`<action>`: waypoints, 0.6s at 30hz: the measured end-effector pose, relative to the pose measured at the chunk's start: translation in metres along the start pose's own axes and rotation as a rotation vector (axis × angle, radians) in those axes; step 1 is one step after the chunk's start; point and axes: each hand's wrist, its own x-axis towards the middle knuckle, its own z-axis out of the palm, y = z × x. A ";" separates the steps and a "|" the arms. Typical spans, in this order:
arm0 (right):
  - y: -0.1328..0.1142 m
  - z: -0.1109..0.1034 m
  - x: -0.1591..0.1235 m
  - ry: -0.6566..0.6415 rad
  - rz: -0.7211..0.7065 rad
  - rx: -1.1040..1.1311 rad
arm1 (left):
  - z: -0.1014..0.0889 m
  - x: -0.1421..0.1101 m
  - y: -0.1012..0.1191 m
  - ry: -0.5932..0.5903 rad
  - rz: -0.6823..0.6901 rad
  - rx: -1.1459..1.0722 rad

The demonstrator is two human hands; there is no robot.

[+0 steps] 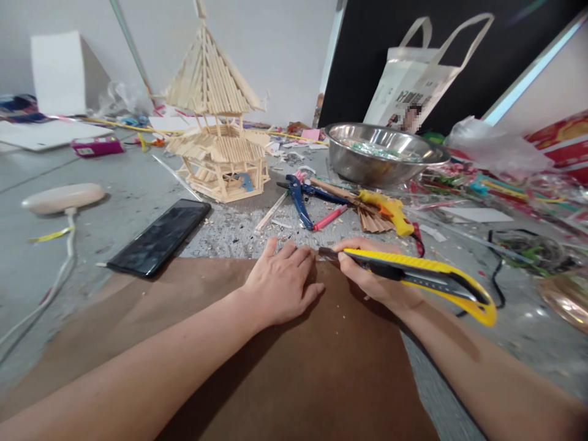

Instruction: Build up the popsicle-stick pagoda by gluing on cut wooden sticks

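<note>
A large sheet of brown paper [294,373] lies spread on the grey surface in front of me. My left hand [282,282] rests flat on it near the far edge, fingers stretched out and pressing down. Just to the right, my right hand [367,275] grips a yellow and black utility knife [418,269]. The knife's dark tip points left, at the paper's far edge close to my left fingertips. Its handle slants back toward the lower right. Part of my right hand's fingers is hidden behind the knife.
Beyond the paper stand a stick-built pavilion model [225,153] and a steel bowl [386,153]. Blue-handled pliers [301,202], a pink pen [329,217] and a yellow glue gun [388,211] lie between. At left are a phone [160,236] and a white corded device [64,199].
</note>
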 end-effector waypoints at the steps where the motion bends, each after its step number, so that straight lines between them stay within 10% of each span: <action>1: 0.000 0.000 0.000 -0.001 0.002 0.002 | 0.000 0.000 0.000 -0.001 0.000 0.001; 18: -0.004 -0.002 0.000 0.022 0.048 0.065 | -0.001 0.000 0.001 0.001 0.002 0.008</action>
